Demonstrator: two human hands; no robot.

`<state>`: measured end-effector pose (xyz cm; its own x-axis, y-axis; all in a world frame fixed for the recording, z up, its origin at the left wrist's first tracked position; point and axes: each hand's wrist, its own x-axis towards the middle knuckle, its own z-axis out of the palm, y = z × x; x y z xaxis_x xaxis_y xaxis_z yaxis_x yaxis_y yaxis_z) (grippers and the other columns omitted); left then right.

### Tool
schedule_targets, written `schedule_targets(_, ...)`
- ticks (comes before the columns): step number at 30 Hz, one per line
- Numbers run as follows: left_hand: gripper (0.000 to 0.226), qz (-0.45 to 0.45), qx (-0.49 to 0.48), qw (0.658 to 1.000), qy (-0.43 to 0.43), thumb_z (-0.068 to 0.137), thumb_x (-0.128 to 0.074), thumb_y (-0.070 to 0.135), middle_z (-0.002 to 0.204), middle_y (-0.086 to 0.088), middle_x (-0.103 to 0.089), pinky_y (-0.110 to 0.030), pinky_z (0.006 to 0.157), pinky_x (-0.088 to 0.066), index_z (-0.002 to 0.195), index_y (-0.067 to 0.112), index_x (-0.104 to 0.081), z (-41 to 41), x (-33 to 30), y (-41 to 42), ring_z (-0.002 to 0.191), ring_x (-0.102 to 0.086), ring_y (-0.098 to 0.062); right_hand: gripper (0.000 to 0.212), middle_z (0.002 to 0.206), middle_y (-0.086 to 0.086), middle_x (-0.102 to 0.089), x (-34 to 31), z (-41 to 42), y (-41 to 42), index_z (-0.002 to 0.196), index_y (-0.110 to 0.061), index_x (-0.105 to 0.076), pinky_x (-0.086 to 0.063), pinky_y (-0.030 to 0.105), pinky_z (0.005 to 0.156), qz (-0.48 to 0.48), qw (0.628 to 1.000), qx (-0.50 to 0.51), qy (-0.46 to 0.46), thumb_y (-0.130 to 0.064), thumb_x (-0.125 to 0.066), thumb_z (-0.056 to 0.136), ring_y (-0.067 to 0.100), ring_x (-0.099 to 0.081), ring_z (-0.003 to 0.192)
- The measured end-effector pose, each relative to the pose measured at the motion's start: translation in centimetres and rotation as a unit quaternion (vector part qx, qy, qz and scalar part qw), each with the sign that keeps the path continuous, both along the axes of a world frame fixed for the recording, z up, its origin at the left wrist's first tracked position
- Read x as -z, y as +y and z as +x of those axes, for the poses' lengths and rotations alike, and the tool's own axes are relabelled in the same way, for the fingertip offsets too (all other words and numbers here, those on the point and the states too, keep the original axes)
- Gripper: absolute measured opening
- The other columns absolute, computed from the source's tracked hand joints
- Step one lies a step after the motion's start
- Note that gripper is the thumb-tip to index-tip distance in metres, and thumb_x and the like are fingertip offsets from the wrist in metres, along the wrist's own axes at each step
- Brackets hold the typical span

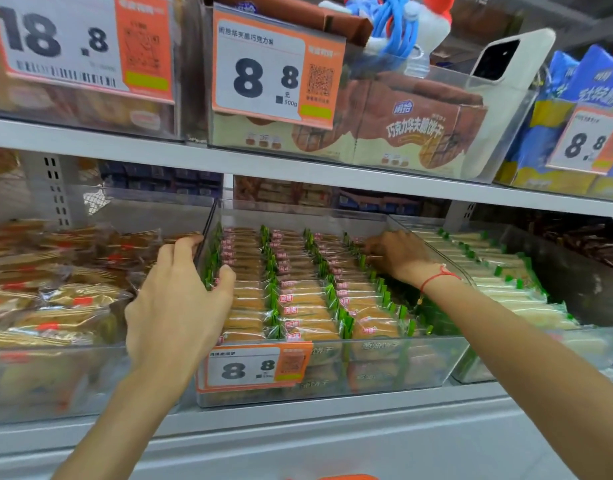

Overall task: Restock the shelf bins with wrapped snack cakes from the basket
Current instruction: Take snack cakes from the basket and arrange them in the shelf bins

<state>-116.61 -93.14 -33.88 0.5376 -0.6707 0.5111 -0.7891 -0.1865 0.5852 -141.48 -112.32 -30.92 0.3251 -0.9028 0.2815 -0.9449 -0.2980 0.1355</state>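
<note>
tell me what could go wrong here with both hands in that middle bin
1. The left hand grips the clear bin's left wall; pulling could flex or shift it.
2. The right hand reaches among the packed green-wrapped cakes; pushing might knock the neat rows askew or crush wrappers.

Bright even store light; soft blur, wide-angle bending at edges.

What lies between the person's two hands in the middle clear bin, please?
In the head view, rows of green-edged wrapped snack cakes fill the clear bin between the left hand, gripping its left wall, and the right hand.
</note>
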Motion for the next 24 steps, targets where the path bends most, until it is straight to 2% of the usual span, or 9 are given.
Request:
schedule_targets(5,0.049,-0.001,0.002,1.000,0.000,0.093,-0.048,0.042,0.129,-0.004,-0.050,-0.040,0.074,-0.034,0.137,0.020,-0.041,-0.1,-0.1,0.1,0.108,-0.054,-0.033,0.030,0.130,0.004,-0.059,0.3,0.2,0.3,0.124,-0.028,-0.060,-0.045,0.037,0.095,0.014,0.999,0.012,0.030,-0.019,-0.056,0.096,0.028,-0.056,0.117)
schedule_targets(8,0.049,0.003,0.002,1.000,0.005,0.093,-0.048,0.042,0.130,-0.005,-0.050,-0.043,0.078,-0.038,0.136,0.019,-0.041,-0.1,-0.3,0.1,0.109,-0.054,-0.033,0.051,0.141,0.007,-0.048,-0.5,0.0,1.5,0.138,-0.025,-0.048,-0.043,0.037,0.102,0.071,0.997,0.020,0.031,-0.006,-0.056,0.091,0.029,-0.048,0.126)
schedule_targets(10,0.049,0.004,0.006,1.000,0.015,0.092,-0.049,0.041,0.131,-0.005,-0.050,-0.043,0.078,-0.039,0.135,0.019,-0.042,-0.1,-0.4,0.2,0.110,-0.054,-0.034,0.061,0.143,0.009,-0.045,-0.9,-0.7,2.9,0.143,-0.022,-0.040,-0.044,0.036,0.102,0.088,0.996,0.009,0.025,-0.004,-0.056,0.088,0.030,-0.048,0.126)
schedule_targets(12,0.049,-0.002,0.012,1.000,0.020,0.092,-0.050,0.040,0.130,-0.006,-0.051,-0.044,0.079,-0.041,0.134,0.018,-0.043,-0.2,-0.4,0.4,0.112,-0.053,-0.033,0.057,0.138,0.010,-0.050,-1.4,-1.5,4.9,0.140,-0.021,-0.044,-0.046,0.036,0.098,0.082,0.997,-0.009,0.010,-0.008,-0.057,0.086,0.030,-0.051,0.121)
schedule_targets(16,0.042,-0.056,0.050,0.997,0.009,0.091,-0.055,0.033,0.125,-0.003,-0.052,-0.039,0.077,-0.039,0.130,0.018,-0.047,-0.3,-0.6,0.8,0.116,-0.046,-0.023,0.040,0.131,0.000,-0.057,-2.4,-2.5,9.7,0.128,-0.023,-0.057,-0.044,0.033,0.098,0.055,0.994,-0.069,-0.059,-0.019,-0.062,0.089,0.020,-0.053,0.119)
schedule_targets(20,0.032,-0.136,0.117,0.981,-0.069,0.088,-0.062,0.024,0.118,-0.001,-0.059,-0.034,0.085,-0.037,0.119,0.018,-0.057,-0.5,-0.4,1.8,0.110,-0.046,-0.019,0.032,0.116,-0.011,-0.061,-2.6,-2.7,15.2,0.120,-0.028,-0.061,-0.051,0.031,0.085,0.058,0.979,-0.122,-0.153,-0.026,-0.065,0.089,0.009,-0.058,0.098)
schedule_targets(24,0.029,-0.157,0.175,0.961,-0.147,0.085,-0.052,0.037,0.105,0.007,-0.062,-0.024,0.078,-0.031,0.108,0.022,-0.062,-1.7,0.3,5.3,0.099,-0.048,-0.013,0.028,0.102,-0.017,-0.061,-0.4,-2.0,20.6,0.115,-0.030,-0.062,-0.053,0.032,0.078,0.097,0.962,-0.189,-0.169,-0.026,-0.066,0.087,0.004,-0.060,0.088)
